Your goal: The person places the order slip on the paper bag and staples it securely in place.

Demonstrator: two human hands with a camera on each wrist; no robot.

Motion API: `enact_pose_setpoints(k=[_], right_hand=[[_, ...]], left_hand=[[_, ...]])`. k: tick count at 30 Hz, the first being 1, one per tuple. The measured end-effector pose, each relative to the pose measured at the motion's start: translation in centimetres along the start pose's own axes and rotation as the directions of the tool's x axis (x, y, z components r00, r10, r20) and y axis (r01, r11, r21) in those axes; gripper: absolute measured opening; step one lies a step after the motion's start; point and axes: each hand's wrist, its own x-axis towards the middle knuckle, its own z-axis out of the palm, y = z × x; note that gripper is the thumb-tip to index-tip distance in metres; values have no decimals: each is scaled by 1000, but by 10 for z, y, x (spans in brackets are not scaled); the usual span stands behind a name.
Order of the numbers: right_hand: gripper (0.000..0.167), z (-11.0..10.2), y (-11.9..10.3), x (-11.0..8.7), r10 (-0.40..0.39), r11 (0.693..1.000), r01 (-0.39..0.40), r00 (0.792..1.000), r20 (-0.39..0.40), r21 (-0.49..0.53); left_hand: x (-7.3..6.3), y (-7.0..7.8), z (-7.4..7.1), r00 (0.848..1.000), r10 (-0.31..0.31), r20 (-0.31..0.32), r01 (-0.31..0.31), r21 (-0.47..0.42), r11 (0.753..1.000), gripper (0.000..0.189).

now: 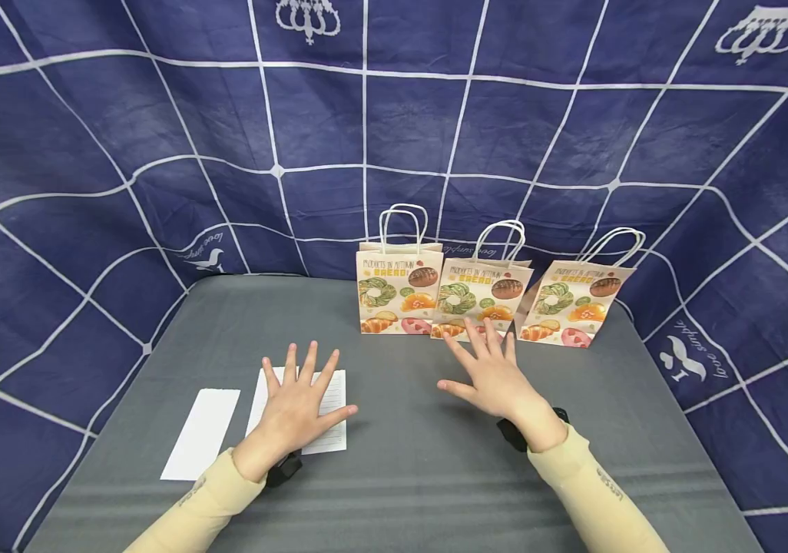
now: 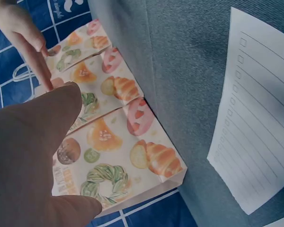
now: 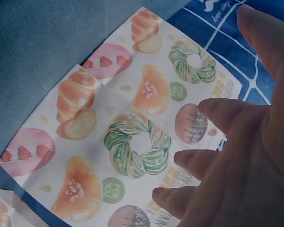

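My left hand is spread over a lined sheet of paper with fingers straight and nothing held. In the left wrist view this sheet shows a column of small checkboxes beside its lines. My right hand, fingers also spread, is held in front of the middle paper bag, its fingertips overlapping the bag's lower edge in the head view. The left paper bag and the right paper bag stand on either side. All three are printed with breads and have white twisted handles.
A blank white paper strip lies left of the lined sheet. The grey table is bordered at the back and sides by a blue curtain with a white grid. Both wrists wear black straps.
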Motion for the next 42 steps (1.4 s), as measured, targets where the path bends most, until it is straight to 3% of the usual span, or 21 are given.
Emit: enact_pose_setpoints(k=[10,20,27,33,42], right_hand=[[81,-7,4,15,-88,995,82,992,-87,-63],[78,-17,8,32,-97,995,94,988,-117,-26],[77,-24,12,42,-145,989,143,972,-186,-25],[76,-33,14,52,-121,984,142,976,-179,106],[79,-42,17,67,-2,959,47,987,-159,278]], left_hand=[[-6,-6,5,1000,3,-2,-3,5,1000,90],[-11,-20,18,999,38,-11,-38,-7,999,85],[-11,-29,28,998,57,-26,-57,-18,998,82],[-11,-39,36,998,61,-17,-61,-63,996,78],[-13,-48,44,998,45,45,-40,-120,992,75]])
